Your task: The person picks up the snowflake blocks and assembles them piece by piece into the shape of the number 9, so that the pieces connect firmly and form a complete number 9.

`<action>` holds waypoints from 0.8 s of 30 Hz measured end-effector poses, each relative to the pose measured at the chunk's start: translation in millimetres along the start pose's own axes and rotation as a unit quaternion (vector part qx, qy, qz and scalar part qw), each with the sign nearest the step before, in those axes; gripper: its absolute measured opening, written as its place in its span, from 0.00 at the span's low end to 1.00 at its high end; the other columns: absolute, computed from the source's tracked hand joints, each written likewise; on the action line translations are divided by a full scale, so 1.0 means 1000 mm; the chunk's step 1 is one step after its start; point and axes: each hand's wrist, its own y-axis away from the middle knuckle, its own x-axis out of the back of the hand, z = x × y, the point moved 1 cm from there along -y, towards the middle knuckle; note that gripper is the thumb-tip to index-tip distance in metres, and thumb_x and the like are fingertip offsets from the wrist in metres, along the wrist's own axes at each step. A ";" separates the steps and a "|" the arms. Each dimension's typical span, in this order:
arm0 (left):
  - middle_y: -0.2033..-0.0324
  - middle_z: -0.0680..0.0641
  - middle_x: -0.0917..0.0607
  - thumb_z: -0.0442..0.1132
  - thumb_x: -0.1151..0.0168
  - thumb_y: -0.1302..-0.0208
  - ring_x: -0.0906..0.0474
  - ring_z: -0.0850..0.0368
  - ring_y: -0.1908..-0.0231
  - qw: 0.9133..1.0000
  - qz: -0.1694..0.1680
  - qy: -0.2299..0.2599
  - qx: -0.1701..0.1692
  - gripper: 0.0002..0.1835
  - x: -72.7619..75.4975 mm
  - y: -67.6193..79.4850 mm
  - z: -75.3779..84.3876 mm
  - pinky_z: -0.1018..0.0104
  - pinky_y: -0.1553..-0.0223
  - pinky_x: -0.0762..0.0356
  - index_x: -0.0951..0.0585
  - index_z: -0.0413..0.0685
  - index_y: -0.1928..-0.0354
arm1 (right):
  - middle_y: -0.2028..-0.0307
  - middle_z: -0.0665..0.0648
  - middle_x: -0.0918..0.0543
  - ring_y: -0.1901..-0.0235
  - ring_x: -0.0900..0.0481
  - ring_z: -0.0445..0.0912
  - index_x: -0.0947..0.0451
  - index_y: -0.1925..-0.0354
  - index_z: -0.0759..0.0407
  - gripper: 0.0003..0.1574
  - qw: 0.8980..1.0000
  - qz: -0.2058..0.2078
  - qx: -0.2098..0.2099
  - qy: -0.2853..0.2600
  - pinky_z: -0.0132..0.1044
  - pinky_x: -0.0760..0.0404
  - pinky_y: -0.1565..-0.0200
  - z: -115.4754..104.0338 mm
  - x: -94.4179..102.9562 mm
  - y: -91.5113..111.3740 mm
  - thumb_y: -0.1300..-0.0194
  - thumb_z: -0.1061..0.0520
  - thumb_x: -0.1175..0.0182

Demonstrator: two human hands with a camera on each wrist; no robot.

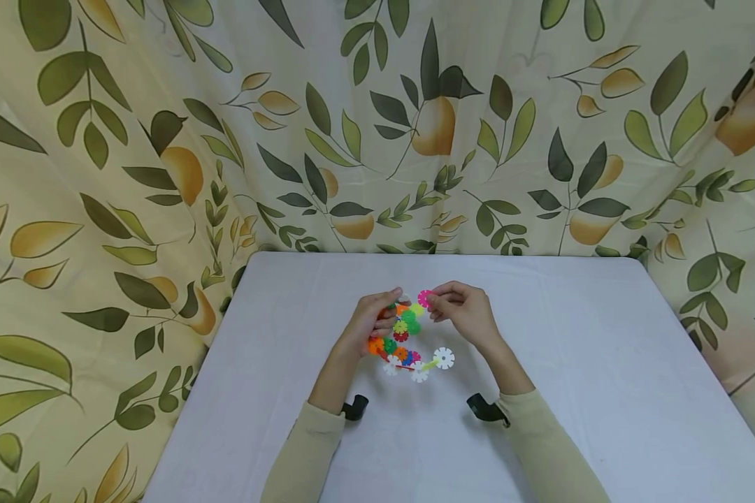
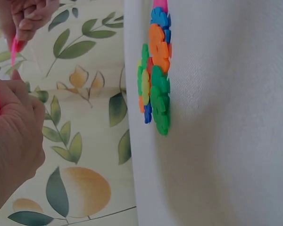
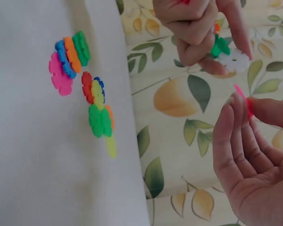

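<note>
My right hand (image 1: 464, 313) pinches a pink notched plastic disc (image 1: 424, 298) between thumb and fingertips. Opposite it, my left hand (image 1: 370, 323) holds linked discs of the same kind. In the right wrist view a white disc (image 3: 235, 60) and a green disc (image 3: 220, 47) stick out from the left hand's fingers, close to the pink disc but apart from it. Below the hands are more coloured discs, including a white one (image 1: 444, 358) joined to a yellow piece. How much of this group hangs from the left hand is unclear, since the fingers hide part of it.
Several coloured discs, such as a green one (image 2: 159, 101) and an orange one (image 2: 159, 47), lie on the white tabletop (image 1: 579, 349). Behind the table hangs a leaf-patterned curtain (image 1: 384, 140). Black wrist-worn devices (image 1: 486, 408) show at both sleeves.
</note>
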 end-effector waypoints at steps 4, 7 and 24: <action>0.81 0.54 0.37 0.57 0.36 0.27 0.44 0.63 0.87 1.000 -0.007 -0.011 -0.006 0.24 -0.001 0.000 -0.001 0.77 0.85 0.46 0.18 0.39 0.54 | 0.64 0.64 0.11 0.70 0.11 0.53 0.17 0.52 0.67 0.14 1.000 -0.001 0.000 -0.016 0.43 0.11 0.62 -0.003 -0.001 0.002 0.28 0.57 0.32; 0.81 0.55 0.38 0.57 0.37 0.26 0.44 0.64 0.87 1.000 -0.014 -0.019 -0.012 0.21 -0.003 0.001 -0.001 0.77 0.85 0.46 0.20 0.43 0.59 | 0.64 0.65 0.11 0.71 0.11 0.53 0.17 0.53 0.67 0.15 1.000 -0.001 0.001 -0.028 0.40 0.11 0.63 -0.003 -0.002 0.002 0.29 0.56 0.31; 0.75 0.52 0.31 0.50 0.40 0.23 0.44 0.63 0.85 0.999 -0.030 -0.005 -0.011 0.20 -0.006 0.002 -0.003 0.78 0.84 0.44 0.25 0.37 0.50 | 0.67 0.67 0.11 0.72 0.10 0.54 0.18 0.56 0.70 0.14 0.999 0.008 0.027 -0.042 0.42 0.11 0.65 -0.007 -0.006 0.006 0.31 0.58 0.30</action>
